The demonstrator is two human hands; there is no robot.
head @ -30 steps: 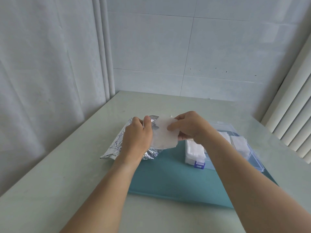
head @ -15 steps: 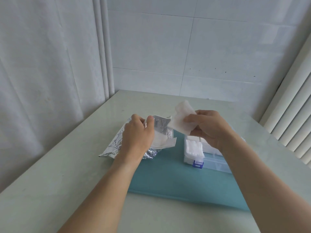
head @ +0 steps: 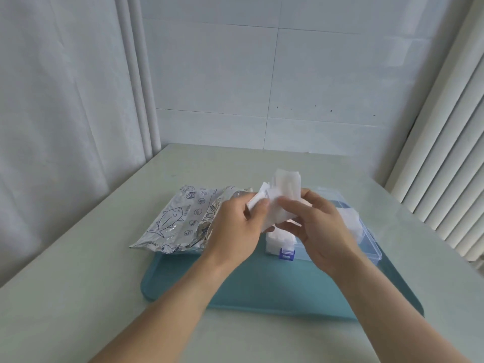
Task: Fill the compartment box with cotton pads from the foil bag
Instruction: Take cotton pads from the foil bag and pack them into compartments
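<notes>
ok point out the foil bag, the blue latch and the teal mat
foil bag (head: 171,221), head view, on the fish print
blue latch (head: 286,253), head view, on its front face
teal mat (head: 275,286), head view, bare middle

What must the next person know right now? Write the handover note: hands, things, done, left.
Left hand and right hand both pinch a small stack of white cotton pads above the clear plastic compartment box.
Crinkled silver foil bag lies on the table, left of the box, its near edge on the teal mat.
Done: the box's left compartment holds pads.
Left: place this stack, then fetch more.
</notes>
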